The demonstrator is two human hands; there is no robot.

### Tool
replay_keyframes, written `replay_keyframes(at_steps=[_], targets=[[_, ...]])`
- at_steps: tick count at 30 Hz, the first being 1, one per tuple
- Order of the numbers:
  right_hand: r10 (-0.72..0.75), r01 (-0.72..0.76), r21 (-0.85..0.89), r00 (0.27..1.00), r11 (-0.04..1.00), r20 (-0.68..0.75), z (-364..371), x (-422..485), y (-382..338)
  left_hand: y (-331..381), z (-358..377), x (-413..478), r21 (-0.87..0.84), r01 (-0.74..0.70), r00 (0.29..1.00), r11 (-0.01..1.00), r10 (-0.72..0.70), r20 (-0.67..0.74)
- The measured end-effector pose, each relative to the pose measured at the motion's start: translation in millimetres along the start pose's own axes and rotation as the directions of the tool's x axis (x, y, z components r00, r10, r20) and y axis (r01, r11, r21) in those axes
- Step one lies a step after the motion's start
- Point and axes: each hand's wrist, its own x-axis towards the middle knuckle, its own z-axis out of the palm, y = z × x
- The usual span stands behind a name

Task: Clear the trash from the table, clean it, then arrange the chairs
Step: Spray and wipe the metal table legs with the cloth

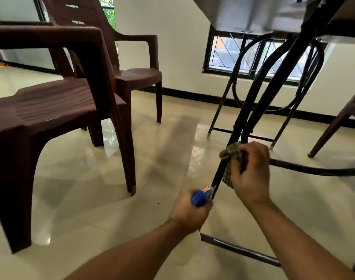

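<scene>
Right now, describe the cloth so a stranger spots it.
Follow the slanted black metal table leg down. The right hand grips a crumpled green checked cloth against it. Only patterned fabric here; the left hand holds a blue plastic bottle.

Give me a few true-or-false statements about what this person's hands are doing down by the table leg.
1. The right hand holds a checked cloth against the black table leg. True.
2. The left hand is empty. False: it grips a blue spray bottle.
3. Two brown plastic chairs stand to the left. True.
4. The floor is carpeted. False: it is glossy tile.
</scene>
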Motion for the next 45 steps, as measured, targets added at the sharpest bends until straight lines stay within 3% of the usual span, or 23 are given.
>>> replay_keyframes(at_steps=[2,4,5,8,9,10,13,14,15,17,19,20,23,25,27,30,31,34,35,37,41,42,45], targets=[[-0.153,0.183,-0.180,0.974,0.966,0.170,16,2,4,-6,1,4,0.066,0.034,0.999,0.997,-0.035,0.020],[-0.164,0.309,-0.341,0.905,0.888,0.394,35,-12,11,-15,2,6,0.091,0.070,0.997,0.993,-0.072,0.014],[-0.158,0.384,-0.344,0.831,0.857,0.534,44,-29,15,-21,1,4,0.094,0.096,0.995,0.991,-0.099,0.020],[-0.159,0.516,-0.154,0.512,0.843,0.844,54,-85,26,-44,-1,-5,0.153,0.216,0.967,0.964,-0.233,0.105],[-0.181,0.537,-0.098,0.443,0.838,0.878,52,-95,30,-52,-3,-9,0.170,0.251,0.952,0.953,-0.275,0.135],[-0.201,0.555,-0.078,0.424,0.828,0.883,51,-100,34,-61,-6,-12,0.172,0.280,0.940,0.944,-0.306,0.150],[-0.093,0.434,-0.232,0.607,0.870,0.790,50,-91,41,-79,-17,-21,0.101,0.359,0.922,0.928,-0.370,0.118],[-0.062,0.410,-0.261,0.627,0.874,0.776,49,-91,41,-83,-20,-22,0.081,0.364,0.923,0.928,-0.372,0.102],[-0.069,0.434,-0.242,0.587,0.868,0.807,48,-96,39,-85,-24,-23,0.074,0.357,0.929,0.931,-0.363,0.080],[-0.133,0.491,-0.088,0.398,0.867,0.908,50,-126,39,-88,-27,-28,0.092,0.318,0.945,0.944,-0.323,0.047],[-0.099,0.397,-0.011,0.258,0.918,0.961,46,-152,40,-88,-29,-31,0.107,0.287,0.956,0.952,-0.291,0.023],[-0.092,0.338,-0.012,0.288,0.941,0.953,44,-151,42,-86,-29,-27,0.106,0.266,0.963,0.958,-0.269,0.016],[-0.060,0.345,-0.172,0.569,0.922,0.820,50,-137,38,-86,-28,-26,0.116,0.235,0.972,0.965,-0.236,-0.006],[-0.041,0.329,-0.252,0.676,0.910,0.736,58,-129,40,-87,-26,-23,0.130,0.229,0.973,0.965,-0.229,-0.013],[-0.088,0.366,-0.169,0.590,0.915,0.803,66,-153,47,-87,-19,-22,0.095,0.238,0.971,0.966,-0.237,-0.026],[-0.145,0.425,0.013,0.278,0.905,0.950,71,-203,55,-89,-8,-22,0.069,0.216,0.976,0.974,-0.215,-0.023],[-0.156,0.448,0.013,0.285,0.894,0.946,73,-208,55,-90,-6,-22,0.078,0.205,0.979,0.976,-0.205,-0.018],[-0.077,0.402,-0.220,0.604,0.889,0.794,85,-180,52,-96,-2,-17,0.100,0.201,0.980,0.974,-0.200,-0.021],[-0.040,0.385,-0.295,0.663,0.874,0.747,87,-171,49,-96,-1,-17,0.106,0.214,0.977,0.971,-0.213,-0.025],[-0.065,0.447,-0.307,0.645,0.840,0.761,87,-174,42,-98,0,-18,0.114,0.226,0.974,0.967,-0.224,-0.030],[-0.115,0.399,-0.035,0.347,0.916,0.931,89,-249,40,-104,-2,-20,0.108,0.226,0.974,0.968,-0.223,-0.035],[-0.120,0.387,-0.032,0.363,0.922,0.924,94,-252,40,-105,-4,-19,0.102,0.219,0.976,0.970,-0.217,-0.031],[-0.072,0.346,-0.135,0.525,0.928,0.848,110,-234,41,-108,-10,-17,0.079,0.194,0.980,0.978,-0.190,-0.054]])
